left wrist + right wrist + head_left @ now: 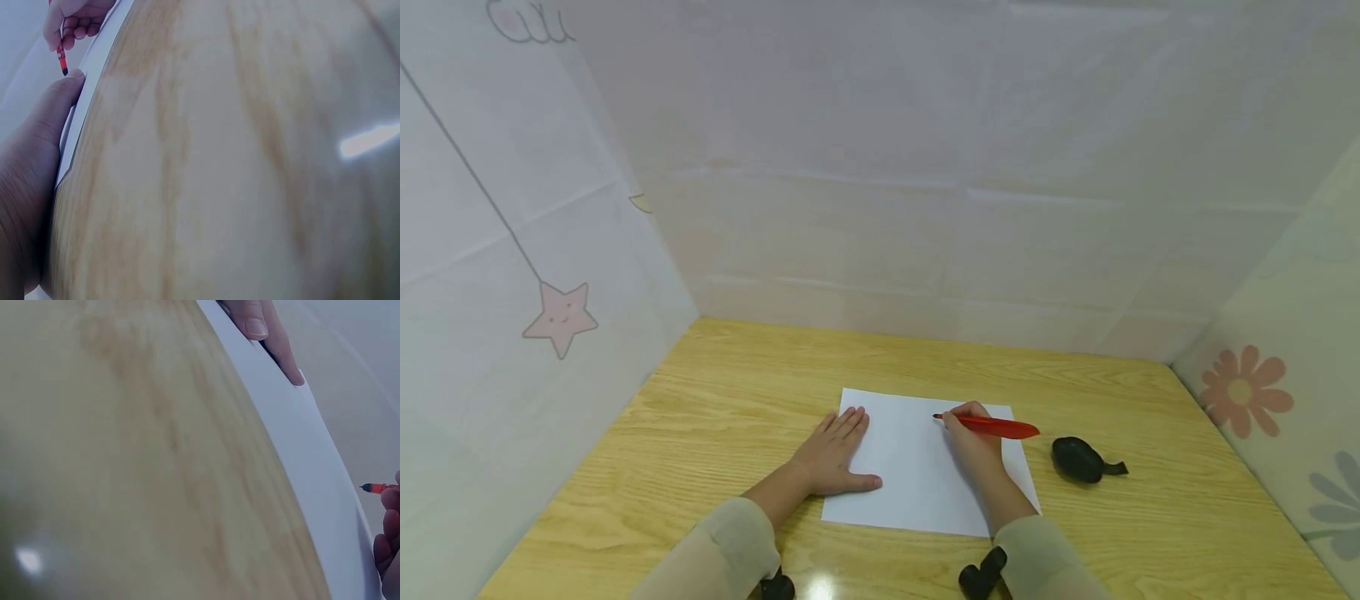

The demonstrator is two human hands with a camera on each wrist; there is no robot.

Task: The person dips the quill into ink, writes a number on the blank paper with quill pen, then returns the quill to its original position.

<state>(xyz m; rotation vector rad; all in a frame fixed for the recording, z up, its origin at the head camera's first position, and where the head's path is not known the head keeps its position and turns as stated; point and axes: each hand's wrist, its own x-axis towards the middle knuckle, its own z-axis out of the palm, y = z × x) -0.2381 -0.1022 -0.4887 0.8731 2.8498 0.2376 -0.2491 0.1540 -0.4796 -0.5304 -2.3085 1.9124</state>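
Observation:
A white sheet of paper (910, 483) lies on the wooden table. My left hand (833, 454) rests flat on its left side, fingers straight and thumb spread out to the right. In my right hand (976, 446) I hold a red pen (1000, 427) with a broad, feather-like end, pinched near its dark tip. The tip points left over the upper right part of the sheet. From the right wrist, the pen's dark tip (365, 487) shows beyond the paper's edge, clear of its surface in that view. The sheet shows no marks.
A black rounded object (1077, 460) with a short tail lies to the right of the paper. The wooden tabletop (722, 400) reaches back to a pale cloth wall (880, 250). Cloth walls with printed shapes stand at both sides. Black wrist devices (981, 577) sit at the cuffs.

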